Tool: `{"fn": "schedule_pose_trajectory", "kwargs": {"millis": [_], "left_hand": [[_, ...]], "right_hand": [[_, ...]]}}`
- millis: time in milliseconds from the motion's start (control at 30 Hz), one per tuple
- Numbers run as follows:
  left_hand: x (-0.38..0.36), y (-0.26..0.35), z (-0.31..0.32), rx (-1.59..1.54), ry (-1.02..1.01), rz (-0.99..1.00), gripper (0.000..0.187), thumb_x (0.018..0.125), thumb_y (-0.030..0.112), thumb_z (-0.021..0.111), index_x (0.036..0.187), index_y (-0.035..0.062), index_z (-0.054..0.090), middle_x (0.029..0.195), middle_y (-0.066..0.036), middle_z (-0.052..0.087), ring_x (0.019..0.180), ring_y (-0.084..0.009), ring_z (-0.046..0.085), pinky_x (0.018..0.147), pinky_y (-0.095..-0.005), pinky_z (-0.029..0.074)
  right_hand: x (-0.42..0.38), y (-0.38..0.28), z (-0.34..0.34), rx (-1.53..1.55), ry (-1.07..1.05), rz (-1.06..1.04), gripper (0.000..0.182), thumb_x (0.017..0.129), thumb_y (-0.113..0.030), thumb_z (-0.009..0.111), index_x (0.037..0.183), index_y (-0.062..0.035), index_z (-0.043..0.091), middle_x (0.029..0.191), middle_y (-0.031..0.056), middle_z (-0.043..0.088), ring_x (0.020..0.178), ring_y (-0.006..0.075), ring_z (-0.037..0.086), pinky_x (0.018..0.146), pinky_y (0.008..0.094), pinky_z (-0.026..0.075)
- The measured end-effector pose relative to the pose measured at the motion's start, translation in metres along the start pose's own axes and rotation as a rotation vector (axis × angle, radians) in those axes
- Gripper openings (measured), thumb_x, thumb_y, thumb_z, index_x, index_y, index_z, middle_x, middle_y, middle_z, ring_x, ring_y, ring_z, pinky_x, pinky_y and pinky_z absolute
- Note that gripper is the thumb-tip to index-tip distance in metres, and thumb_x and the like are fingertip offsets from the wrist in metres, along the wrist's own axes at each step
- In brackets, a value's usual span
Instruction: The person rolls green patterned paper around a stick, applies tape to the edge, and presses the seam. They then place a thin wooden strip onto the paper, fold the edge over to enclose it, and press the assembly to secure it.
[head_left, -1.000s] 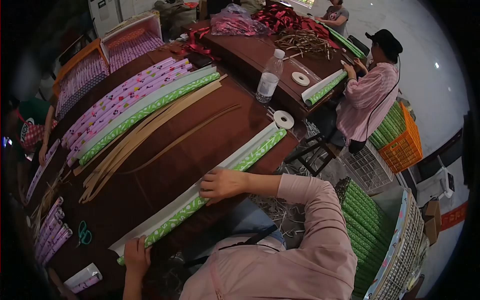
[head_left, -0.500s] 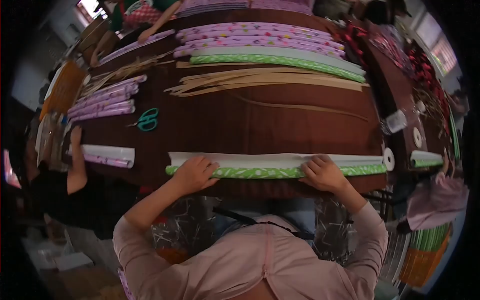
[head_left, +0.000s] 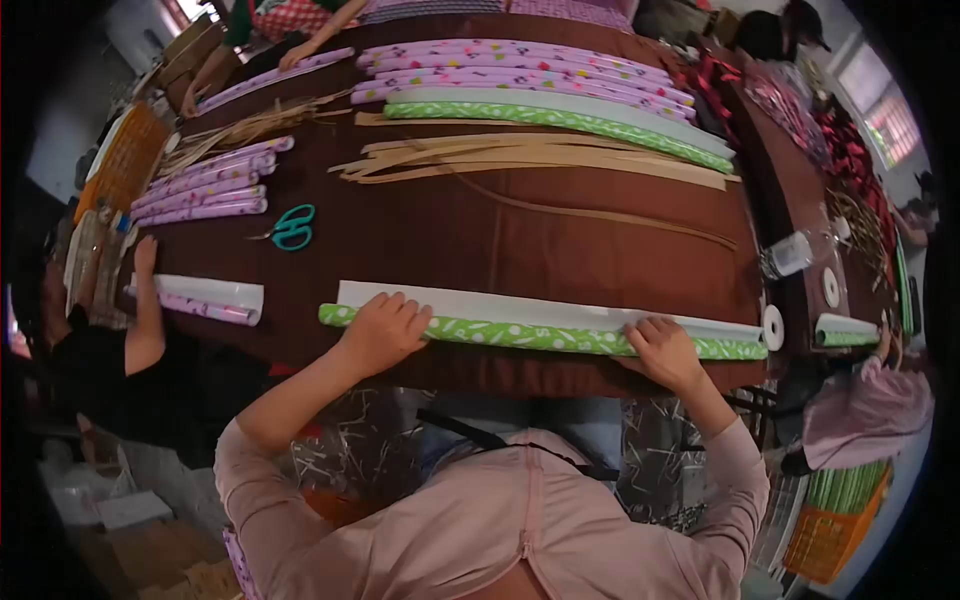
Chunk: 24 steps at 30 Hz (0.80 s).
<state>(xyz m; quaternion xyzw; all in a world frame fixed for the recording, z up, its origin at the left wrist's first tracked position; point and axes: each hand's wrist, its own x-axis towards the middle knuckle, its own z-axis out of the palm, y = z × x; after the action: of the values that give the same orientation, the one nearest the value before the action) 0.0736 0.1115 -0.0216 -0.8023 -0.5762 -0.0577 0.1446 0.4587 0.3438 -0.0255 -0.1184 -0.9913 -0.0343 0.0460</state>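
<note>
A long roll of green wrapping paper (head_left: 530,336) with white patterns lies along the table's near edge, and its loose flap shows white behind it. Over the left part of the roll my left hand (head_left: 386,332) is closed, fingers bent across the top. My right hand (head_left: 662,352) grips the same roll toward its right end, thumb on the near side. The roll slants slightly, its left end farther from me than its right.
Teal scissors (head_left: 294,228), tan paper strips (head_left: 560,158), and purple rolls (head_left: 520,75) with another green roll (head_left: 560,128) lie across the table. A tape roll (head_left: 773,328) sits by the right end. Other people work at left (head_left: 146,320), right (head_left: 868,405) and far side.
The roll's left end has shifted away from me and slightly left, so it now slants. My right hand sits a little farther right. Both hands remain on the roll.
</note>
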Motion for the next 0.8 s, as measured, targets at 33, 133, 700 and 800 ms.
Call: {"fn": "schedule_pose_trajectory", "kwargs": {"millis": [33,133,700,800], "left_hand": [[0.003,0.0,-0.004,-0.004,-0.011,-0.016,0.055,0.061,0.03,0.082,0.107,0.0052,0.063,0.085,-0.006,0.057,0.082,-0.0233,0.059,0.07,-0.0356,0.048],[0.0,-0.004,-0.005,-0.001,-0.064,-0.016,0.055,0.06,0.028,0.083,0.105,0.0045,0.061,0.086,-0.007,0.058,0.081,-0.0254,0.059,0.071,-0.0374,0.048],[-0.01,-0.007,0.016,-0.005,0.026,0.004,0.059,0.058,0.006,0.084,0.109,-0.0002,0.055,0.09,-0.018,0.056,0.079,-0.0354,0.056,0.066,-0.0451,0.049],[-0.007,-0.005,0.017,0.002,0.044,0.002,0.055,0.06,0.005,0.083,0.107,-0.0011,0.056,0.091,-0.017,0.056,0.081,-0.0354,0.056,0.069,-0.0443,0.05]], "right_hand": [[0.0,0.0,0.0,-0.004,-0.001,0.007,0.047,0.076,-0.039,0.075,0.105,-0.0048,0.06,0.09,0.0087,0.061,0.087,0.0274,0.063,0.076,0.0396,0.052],[0.002,0.001,-0.003,-0.01,0.113,-0.068,0.047,0.078,-0.043,0.074,0.106,-0.0072,0.059,0.09,0.0072,0.06,0.087,0.0258,0.063,0.077,0.0389,0.052],[-0.019,0.019,0.007,-0.109,0.124,-0.067,0.041,0.081,-0.04,0.065,0.108,-0.0116,0.051,0.081,0.0049,0.055,0.076,0.0224,0.061,0.066,0.0362,0.05],[-0.02,0.02,0.005,-0.117,0.122,-0.072,0.041,0.082,-0.04,0.066,0.108,-0.0123,0.051,0.08,0.0046,0.055,0.075,0.022,0.061,0.064,0.0356,0.05]]}}
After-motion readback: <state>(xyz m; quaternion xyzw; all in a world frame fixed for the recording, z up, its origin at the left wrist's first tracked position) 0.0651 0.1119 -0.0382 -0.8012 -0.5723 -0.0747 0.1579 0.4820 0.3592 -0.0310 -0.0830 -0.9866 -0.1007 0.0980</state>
